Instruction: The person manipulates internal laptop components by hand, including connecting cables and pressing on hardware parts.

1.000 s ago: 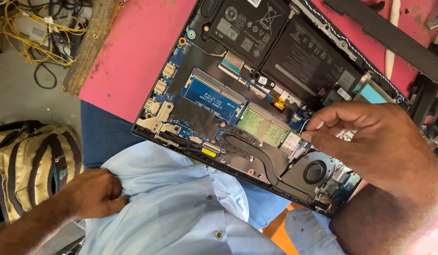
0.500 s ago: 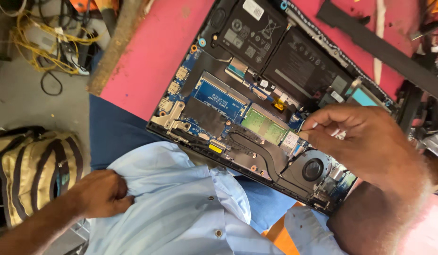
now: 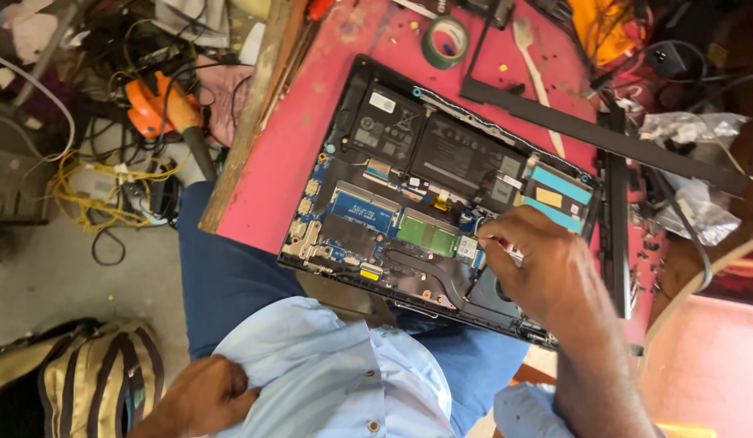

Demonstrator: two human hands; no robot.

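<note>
Under the right hand sat the opened laptop, fingertips pinched on something tiny by the green board; couldn't tell what. Compared with a moment earlier, the view had pulled back, showing more red table and a tape roll. Left hand stayed fisted on the shirt.

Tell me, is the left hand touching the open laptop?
Apart. The head view shows the left hand gripping the light blue shirt, well below the laptop.
</note>
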